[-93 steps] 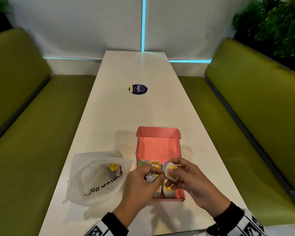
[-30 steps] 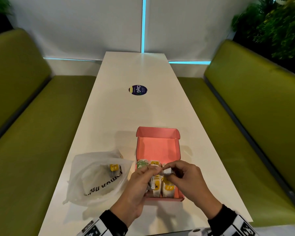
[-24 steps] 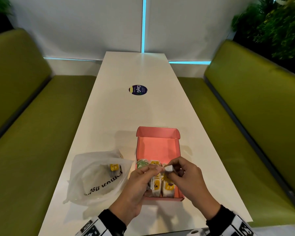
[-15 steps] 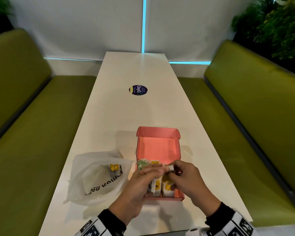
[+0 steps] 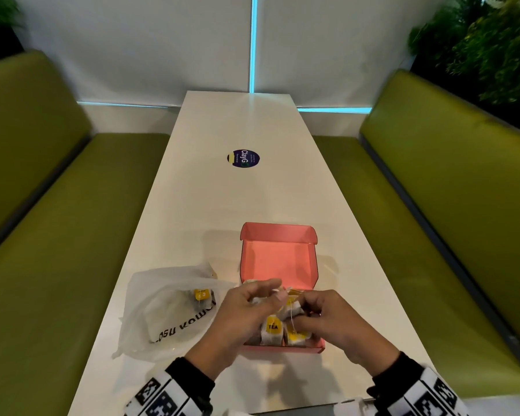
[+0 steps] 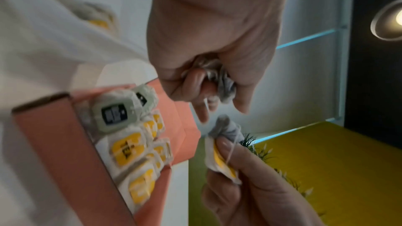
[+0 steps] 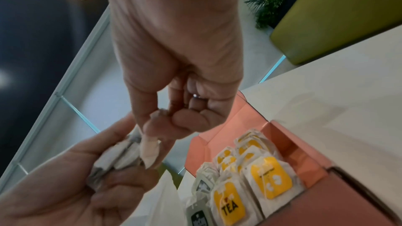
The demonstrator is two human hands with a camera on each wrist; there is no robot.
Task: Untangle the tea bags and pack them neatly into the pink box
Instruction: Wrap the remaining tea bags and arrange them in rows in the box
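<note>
Both hands hide the pink box's near tea bags; green tags' print blurred

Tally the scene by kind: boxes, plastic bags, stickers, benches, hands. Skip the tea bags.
pink box: 1
plastic bag: 1
round sticker: 1
green benches: 2
hands, left hand and right hand: 2
Total: 7

A long white bench runs toward twelve o'clock between olive-green sofas at nine and three. Pale wall panels carry cyan light strips; foliage fills two o'clock.
</note>
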